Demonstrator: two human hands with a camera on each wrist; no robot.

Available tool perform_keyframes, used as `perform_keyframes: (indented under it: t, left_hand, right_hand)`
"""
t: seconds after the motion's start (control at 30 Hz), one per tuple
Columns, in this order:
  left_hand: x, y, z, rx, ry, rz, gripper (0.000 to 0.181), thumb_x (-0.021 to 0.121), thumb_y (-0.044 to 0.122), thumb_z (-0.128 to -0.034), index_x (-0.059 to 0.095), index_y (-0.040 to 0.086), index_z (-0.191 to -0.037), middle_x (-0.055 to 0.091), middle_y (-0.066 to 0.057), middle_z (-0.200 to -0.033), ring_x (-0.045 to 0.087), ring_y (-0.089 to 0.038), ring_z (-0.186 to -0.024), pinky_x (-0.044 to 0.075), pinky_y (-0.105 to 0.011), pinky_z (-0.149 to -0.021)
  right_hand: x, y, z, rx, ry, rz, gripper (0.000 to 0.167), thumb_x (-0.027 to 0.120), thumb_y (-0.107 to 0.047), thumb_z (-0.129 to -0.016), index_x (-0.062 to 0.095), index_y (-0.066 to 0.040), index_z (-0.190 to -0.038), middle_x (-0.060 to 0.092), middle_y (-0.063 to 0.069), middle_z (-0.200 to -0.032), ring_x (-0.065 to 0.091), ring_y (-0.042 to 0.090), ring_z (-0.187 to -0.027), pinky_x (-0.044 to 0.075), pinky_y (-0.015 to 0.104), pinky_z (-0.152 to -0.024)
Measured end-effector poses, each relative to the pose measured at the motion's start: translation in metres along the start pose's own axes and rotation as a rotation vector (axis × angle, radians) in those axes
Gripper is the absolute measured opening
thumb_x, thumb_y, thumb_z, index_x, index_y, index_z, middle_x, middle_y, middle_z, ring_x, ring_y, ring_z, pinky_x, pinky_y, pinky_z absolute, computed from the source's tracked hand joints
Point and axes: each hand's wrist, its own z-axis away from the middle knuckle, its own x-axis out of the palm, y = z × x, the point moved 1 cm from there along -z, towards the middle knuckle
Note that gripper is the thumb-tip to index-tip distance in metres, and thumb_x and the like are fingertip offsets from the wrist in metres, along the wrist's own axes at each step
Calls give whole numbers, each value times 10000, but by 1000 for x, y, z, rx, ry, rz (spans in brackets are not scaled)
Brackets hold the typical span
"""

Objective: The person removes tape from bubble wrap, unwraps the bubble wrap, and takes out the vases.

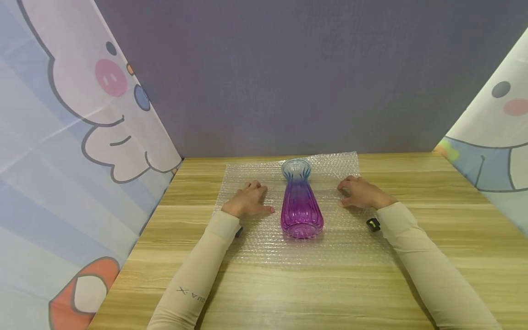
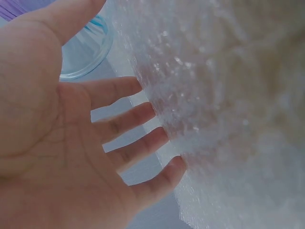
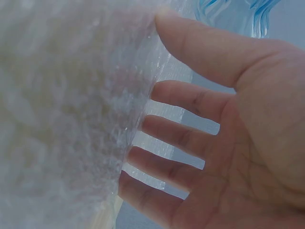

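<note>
A ribbed glass vase [image 1: 302, 201], pale blue at the flared rim and purple toward the base, lies on its side on a sheet of bubble wrap [image 1: 264, 243]. Its rim points to the back wall. Left of the vase, my left hand [image 1: 247, 200] rests its fingertips on the bubble wrap, fingers spread. To the right, my right hand [image 1: 360, 192] touches the sheet the same way. Neither hand touches the vase. Both wrist views show straight, separated fingers against the bubble wrap [image 2: 228, 95], with part of the vase rim [image 3: 228, 16] behind the right thumb.
The sheet lies on a wood-grain table [image 1: 313, 293]. A plain grey wall [image 1: 288, 78] stands along the table's back edge. Cartoon-printed cloths hang at the left [image 1: 62, 160] and right [image 1: 495, 151]. A small black device [image 1: 373, 224] sits under the right wrist.
</note>
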Motion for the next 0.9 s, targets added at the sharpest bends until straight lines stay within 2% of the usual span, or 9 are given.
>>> perform_keyframes:
  t: [0.17,0.43,0.67,0.9]
  left_hand:
    - [0,0,0,2,-2,3,887,735,595,-866,429,136,-1561,426,-149,-1568,357,-444,-1467,313,-705,-1173]
    - [-3,1,2,9,20,20,819,772,527,-862,500,109,-1512,463,-156,-1557,372,-414,-1478,361,-566,-1210]
    - [-3,1,2,11,24,28,817,784,516,-855,511,103,-1505,462,-156,-1558,373,-397,-1482,353,-555,-1219]
    - [-2,0,1,22,26,24,804,783,510,-858,520,102,-1498,477,-151,-1544,375,-393,-1483,327,-552,-1235]
  right_hand:
    - [0,-1,0,5,0,-2,503,783,-247,-887,630,33,-1276,545,320,-1362,475,604,-1256,430,719,-1036]
    - [-1,-2,1,-1,0,-11,519,788,-264,-887,628,42,-1274,545,332,-1358,473,606,-1258,413,720,-1054]
    - [0,-1,0,-7,2,-3,511,786,-260,-889,631,44,-1270,549,327,-1358,469,602,-1270,406,709,-1072]
    - [-1,-1,0,5,-18,-16,521,778,-271,-897,622,41,-1284,529,342,-1379,469,617,-1253,428,725,-1032]
